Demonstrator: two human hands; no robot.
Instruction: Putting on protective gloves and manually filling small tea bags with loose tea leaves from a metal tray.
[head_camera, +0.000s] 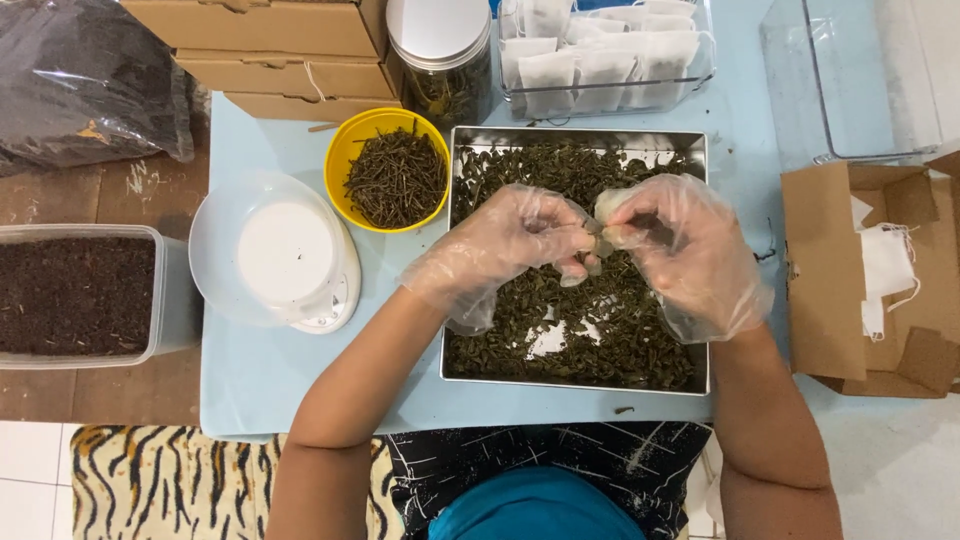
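Left hand (510, 245) and right hand (680, 250) — gloved, together, pinching a small tea bag (603, 232) | over steel tray of dried tea leaves (575, 330) | keep mouth spread — spills drop below.

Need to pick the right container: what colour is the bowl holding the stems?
Yellow bowl, clearest in the head view.

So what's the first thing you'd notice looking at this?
Two hands in clear plastic gloves, the left hand and right hand, meet over a square metal tray of dark dried leaves in the middle. Just left of it sits a bright yellow bowl of brown twigs, beside a white scale.
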